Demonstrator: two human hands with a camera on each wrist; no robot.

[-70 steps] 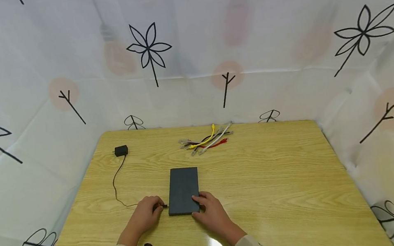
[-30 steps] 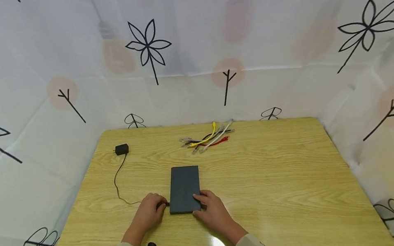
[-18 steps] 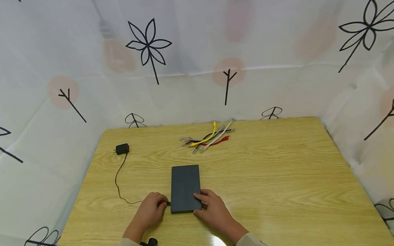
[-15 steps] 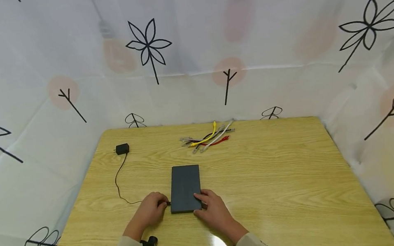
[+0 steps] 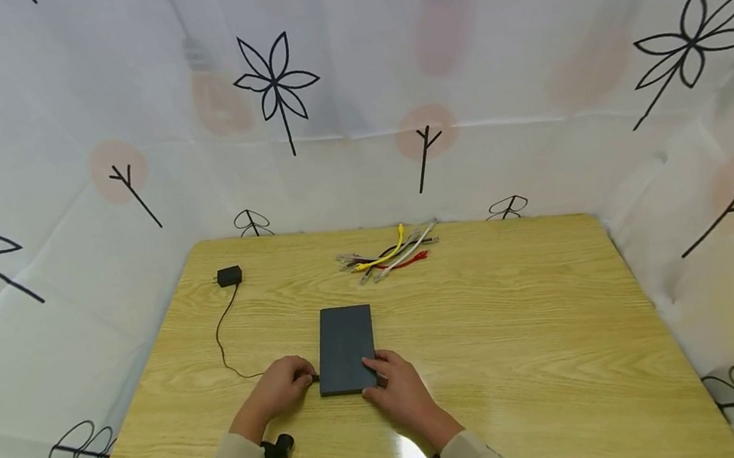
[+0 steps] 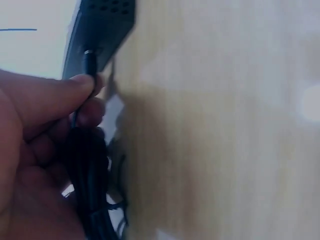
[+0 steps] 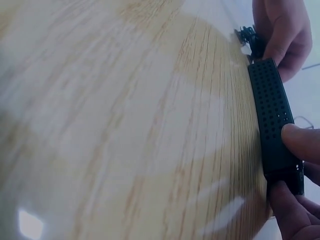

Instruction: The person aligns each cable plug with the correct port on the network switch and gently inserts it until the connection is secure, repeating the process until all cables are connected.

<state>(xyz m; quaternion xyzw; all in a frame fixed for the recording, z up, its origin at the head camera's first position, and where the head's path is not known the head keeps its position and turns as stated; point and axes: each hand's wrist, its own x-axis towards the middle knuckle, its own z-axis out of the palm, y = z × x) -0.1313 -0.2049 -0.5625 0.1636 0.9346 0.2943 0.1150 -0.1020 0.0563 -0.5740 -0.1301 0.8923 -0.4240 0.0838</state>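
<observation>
A flat black network switch (image 5: 346,349) lies on the table in front of the person; its vent holes show in the right wrist view. At its left side, the left hand (image 5: 285,385) pinches the black power plug (image 6: 90,65) between thumb and fingers. The plug's tip meets the switch's side wall; how deep it sits cannot be told. A bundled length of black power cord (image 6: 90,175) lies beneath the left palm. The right hand (image 5: 398,391) grips the near right corner of the switch, thumb on one face and fingers around the edge.
From the left hand the thin cord runs to a black power adapter (image 5: 229,276) at the table's far left. Short network cables (image 5: 388,257), yellow, red, white, grey and black, lie heaped at the back. Patterned white cloth (image 5: 361,183) surrounds the wooden table (image 5: 525,316).
The left hand has edged right, its fingers now nearer the switch's side with less of the plug showing. The right hand keeps its grip. The head view has shifted slightly.
</observation>
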